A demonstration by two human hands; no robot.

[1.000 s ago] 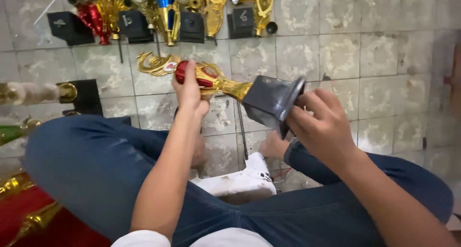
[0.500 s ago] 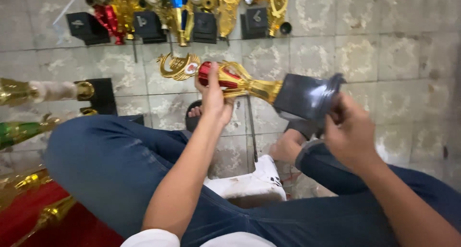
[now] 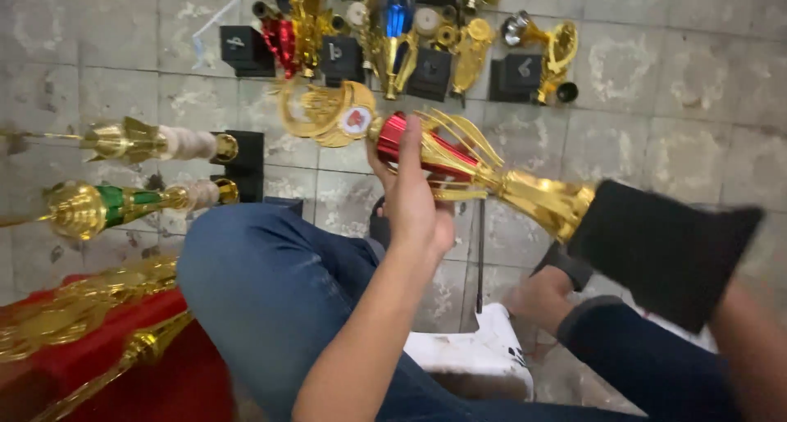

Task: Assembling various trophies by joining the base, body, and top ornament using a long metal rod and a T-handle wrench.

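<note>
Lying level, trophy (image 3: 459, 164), base right

The left hand (image 3: 414, 200) is raised with its forearm stretched forward, fingers (image 3: 407, 143) curled shut in a grip. Only the right forearm shows, its hand hidden.

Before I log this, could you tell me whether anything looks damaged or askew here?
Nothing looks damaged. The left hand holds the red-and-gold trophy sideways, and finished trophies lie flat on the tiled floor.
</note>
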